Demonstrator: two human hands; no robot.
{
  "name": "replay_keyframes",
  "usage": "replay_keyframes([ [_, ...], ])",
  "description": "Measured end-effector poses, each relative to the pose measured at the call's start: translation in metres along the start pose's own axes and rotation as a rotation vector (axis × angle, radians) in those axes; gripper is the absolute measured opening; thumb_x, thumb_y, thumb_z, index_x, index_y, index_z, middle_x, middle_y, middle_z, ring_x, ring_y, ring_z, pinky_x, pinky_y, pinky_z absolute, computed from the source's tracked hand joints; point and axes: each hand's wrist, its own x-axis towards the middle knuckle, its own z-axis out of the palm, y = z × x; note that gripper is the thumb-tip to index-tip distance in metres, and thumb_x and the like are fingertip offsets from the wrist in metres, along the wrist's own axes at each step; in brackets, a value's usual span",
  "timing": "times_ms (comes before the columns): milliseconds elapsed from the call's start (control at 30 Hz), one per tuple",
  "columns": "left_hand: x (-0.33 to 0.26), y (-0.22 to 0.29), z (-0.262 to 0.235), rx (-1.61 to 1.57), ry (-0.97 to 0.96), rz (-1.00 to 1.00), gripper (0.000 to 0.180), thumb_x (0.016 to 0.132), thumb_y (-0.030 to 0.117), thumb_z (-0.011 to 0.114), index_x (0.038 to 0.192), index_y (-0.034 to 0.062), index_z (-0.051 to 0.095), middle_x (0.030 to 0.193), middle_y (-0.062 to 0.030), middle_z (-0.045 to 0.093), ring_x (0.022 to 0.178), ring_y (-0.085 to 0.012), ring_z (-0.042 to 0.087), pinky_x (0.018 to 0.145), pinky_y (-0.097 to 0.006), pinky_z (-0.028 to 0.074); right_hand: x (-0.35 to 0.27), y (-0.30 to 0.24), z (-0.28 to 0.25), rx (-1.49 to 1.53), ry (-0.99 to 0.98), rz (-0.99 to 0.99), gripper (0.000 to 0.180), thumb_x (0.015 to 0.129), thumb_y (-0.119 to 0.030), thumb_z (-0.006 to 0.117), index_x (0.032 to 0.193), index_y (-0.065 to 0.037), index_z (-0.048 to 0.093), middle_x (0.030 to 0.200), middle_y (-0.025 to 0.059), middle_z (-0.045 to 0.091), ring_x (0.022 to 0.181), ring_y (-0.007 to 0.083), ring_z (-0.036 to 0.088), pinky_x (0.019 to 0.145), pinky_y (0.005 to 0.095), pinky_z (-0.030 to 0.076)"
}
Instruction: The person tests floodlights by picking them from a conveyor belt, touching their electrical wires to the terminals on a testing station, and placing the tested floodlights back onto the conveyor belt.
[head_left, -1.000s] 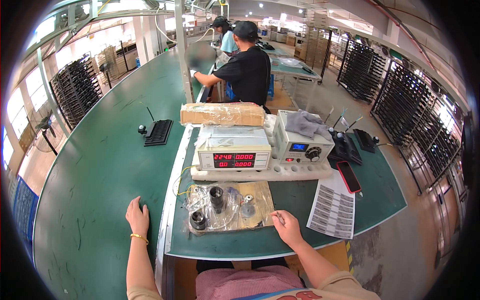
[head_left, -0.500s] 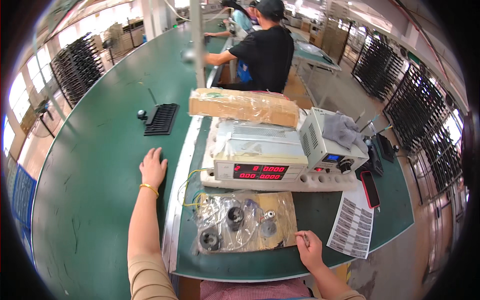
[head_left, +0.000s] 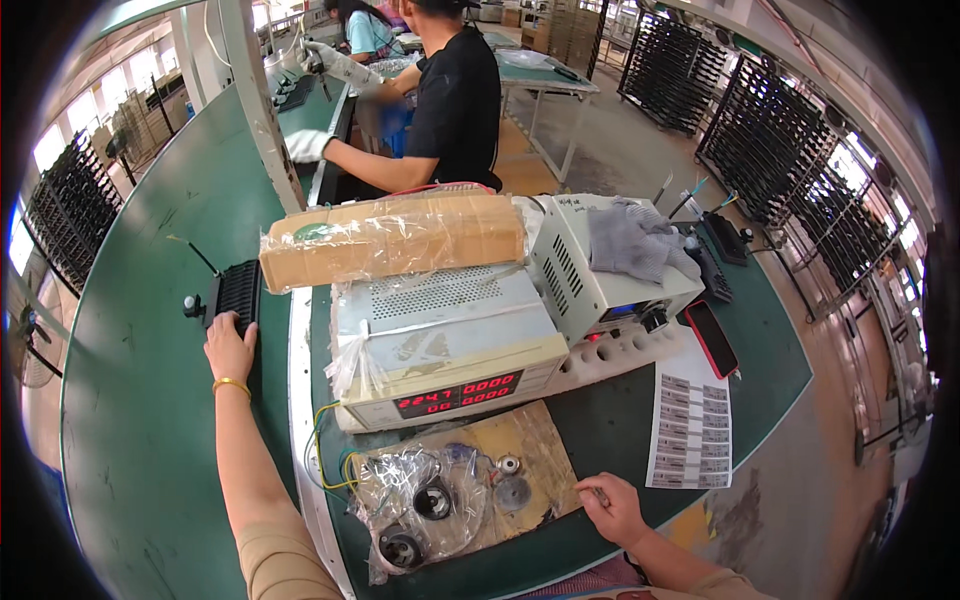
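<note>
On the long green bench to the left lies a black finned block (head_left: 238, 290) with a short cable and a small round knob-like end. My left hand (head_left: 232, 352), a yellow bangle at its wrist, has its fingers and thumb closed about the block's near end. My right hand (head_left: 612, 508) is curled by the right edge of a wooden board (head_left: 540, 450), pinching a small, thin, dark thing (head_left: 601, 496). Under clear plastic film, the board carries two round black sockets (head_left: 433, 499), with a metal fitting (head_left: 509, 465) beside them.
Behind the board stands a meter with red digits (head_left: 455, 395), topped by a film-wrapped cardboard piece (head_left: 395, 240). A second instrument (head_left: 585, 265) bears a grey glove (head_left: 640, 240). A label sheet (head_left: 690, 435) and red phone (head_left: 711, 340) lie right. A co-worker (head_left: 455, 110) sits beyond.
My left hand has moved forward onto the near end of the finned block. My view has swung right. The meter's red digits differ, and the right hand keeps its pinch by the board.
</note>
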Motion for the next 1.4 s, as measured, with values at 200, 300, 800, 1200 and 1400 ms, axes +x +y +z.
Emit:
replay_keyframes([
  [200,-0.082,0.016,-0.052,-0.137,0.106,0.041,0.032,0.078,0.027,0.068,0.098,0.0068,0.055,0.101,-0.0102,0.054,0.098,-0.0327,0.05,0.084,-0.043,0.04,-0.002,-0.003,0.0,-0.018,0.039,-0.065,0.011,0.083,-0.01,0.061,0.09,-0.003,0.062,0.069,0.0098,0.054,0.059,0.0233,0.054,0.057,0.0324,0.044],
  [300,-0.144,0.022,-0.085,-0.146,0.097,0.028,0.029,0.079,0.025,0.067,0.097,0.0061,0.055,0.099,-0.011,0.054,0.097,-0.0327,0.05,0.083,-0.043,0.039,-0.005,-0.002,-0.001,0.011,0.06,-0.093,0.012,0.084,-0.011,0.061,0.09,-0.001,0.062,0.075,0.0124,0.058,0.066,0.0278,0.059,0.061,0.0347,0.046],
  [800,-0.429,0.044,-0.219,0.123,0.167,-0.375,0.025,0.089,0.017,0.057,0.072,-0.0009,0.052,0.08,-0.015,0.051,0.079,-0.035,0.048,0.072,-0.045,0.038,-0.009,0.032,-0.01,0.409,0.041,-0.213,0.018,0.087,-0.016,0.06,0.096,-0.001,0.06,0.085,0.0158,0.063,0.076,0.033,0.061,0.067,0.0358,0.048],
  [1200,-0.447,0.046,-0.234,0.127,0.152,-0.368,0.019,0.079,0.018,0.068,0.074,0.0039,0.056,0.088,-0.0111,0.055,0.088,-0.0325,0.052,0.077,-0.045,0.042,-0.009,0.038,-0.003,0.338,0.001,-0.282,0.021,0.089,-0.018,0.055,0.103,-0.002,0.058,0.092,0.0173,0.065,0.084,0.0342,0.063,0.072,0.0382,0.05],
  [1400,-0.435,0.014,-0.25,0.018,0.221,-0.367,0.024,0.078,0.016,0.069,0.095,0.0023,0.059,0.1,-0.0134,0.056,0.095,-0.0337,0.053,0.082,-0.041,0.044,-0.016,0.032,-0.009,0.411,0.07,-0.273,0.018,0.088,-0.016,0.057,0.1,-0.003,0.062,0.09,0.0149,0.065,0.081,0.0318,0.063,0.071,0.0346,0.049],
])
